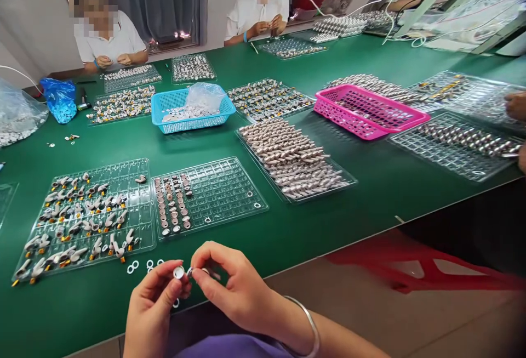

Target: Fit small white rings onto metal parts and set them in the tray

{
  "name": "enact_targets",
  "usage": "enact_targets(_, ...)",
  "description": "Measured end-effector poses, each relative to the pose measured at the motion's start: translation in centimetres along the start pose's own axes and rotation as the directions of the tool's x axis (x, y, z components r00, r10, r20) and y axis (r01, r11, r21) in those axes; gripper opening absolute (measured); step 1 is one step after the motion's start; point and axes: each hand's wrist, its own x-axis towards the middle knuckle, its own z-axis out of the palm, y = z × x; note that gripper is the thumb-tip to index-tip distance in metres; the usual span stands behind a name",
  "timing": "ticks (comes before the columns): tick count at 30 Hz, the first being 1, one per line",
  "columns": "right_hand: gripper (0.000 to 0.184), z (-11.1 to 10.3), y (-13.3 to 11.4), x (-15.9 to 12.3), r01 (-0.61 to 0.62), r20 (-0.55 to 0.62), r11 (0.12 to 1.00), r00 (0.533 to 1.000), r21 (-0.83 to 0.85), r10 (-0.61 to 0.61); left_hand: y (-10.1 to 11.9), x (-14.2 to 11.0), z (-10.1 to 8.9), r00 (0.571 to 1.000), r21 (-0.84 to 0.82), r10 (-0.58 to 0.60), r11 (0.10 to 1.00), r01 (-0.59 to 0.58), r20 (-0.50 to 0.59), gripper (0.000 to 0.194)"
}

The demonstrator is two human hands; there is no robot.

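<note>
Near the table's front edge, my left hand [150,300] pinches a small round white cap [178,273] between thumb and fingers. My right hand [236,287], a silver bangle on its wrist, closes thumb and forefinger on a small dark, shiny piece [189,272] right beside the cap. Whether the two pieces touch cannot be made out. Several loose white rings [149,263] lie just beyond my left hand. Past them stand a clear tray [139,196] of white earbud shells with orange tabs and another clear tray [224,191] partly filled with small round parts.
A clear tray [347,181] of stacked light stems lies to the right. Beyond are a blue basket [197,123], a pink basket [365,130] and more filled trays. Two people work across the green table [287,226]; another person's hand [516,107] shows at right. A red stool [394,265] stands below.
</note>
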Motion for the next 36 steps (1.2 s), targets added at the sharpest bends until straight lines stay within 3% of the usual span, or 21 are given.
enact_targets(7,0.007,-0.1,-0.4,0.8,-0.097,0.058,0.995,0.994,0.009,0.096,-0.2,-0.2,-0.6,0.987,0.312,0.159,0.936,-0.161,0.033,0.023)
enact_targets(11,0.003,-0.1,-0.7,1.1,-0.106,0.082,0.993,0.991,-0.044,0.109,0.3,-0.5,0.0,0.937,0.447,0.332,0.825,-0.345,0.11,0.017)
enact_targets(15,0.003,-0.1,-0.6,1.1,-0.104,0.092,0.994,0.99,-0.043,0.108,0.6,-0.6,0.2,0.896,0.486,0.412,0.756,-0.439,0.168,0.022)
enact_targets(36,0.005,0.1,-0.3,1.0,-0.025,0.11,0.994,0.993,-0.107,0.036,0.3,-0.6,-0.1,0.838,0.575,0.493,0.625,-0.527,0.233,0.026)
